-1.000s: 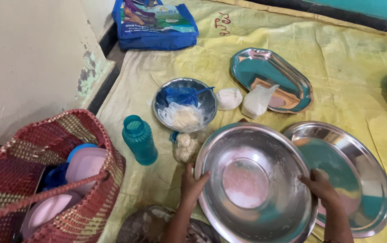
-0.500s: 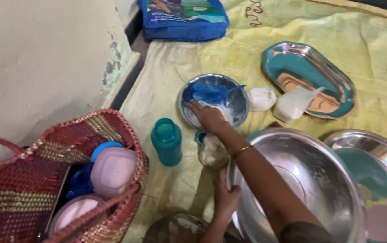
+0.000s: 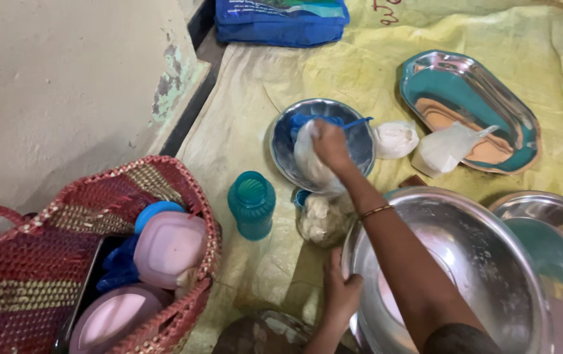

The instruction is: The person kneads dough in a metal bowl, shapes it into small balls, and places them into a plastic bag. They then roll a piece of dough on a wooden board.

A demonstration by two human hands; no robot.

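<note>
My right hand (image 3: 329,143) reaches across into a small steel bowl (image 3: 284,145) and grips a white plastic bag of powder (image 3: 309,160) resting in it. A blue plastic piece (image 3: 353,122) lies at the bowl's far side. My left hand (image 3: 341,293) holds the near-left rim of a large steel basin (image 3: 491,262) in front of me. A clear bag of pale lumps (image 3: 320,219) sits between the bowl and the basin.
A teal bottle (image 3: 252,204) stands left of the bowl. A red woven basket (image 3: 39,262) with pink-lidded containers (image 3: 170,246) sits at lower left. An oval steel tray (image 3: 468,108), two white bags (image 3: 396,139) (image 3: 448,149), a steel plate (image 3: 556,216) and a blue bag (image 3: 281,19) lie on the yellow sheet.
My right hand left the basin's rim, reached to the small bowl and closed on the white bag. The left hand stayed on the basin. The camera moved closer.
</note>
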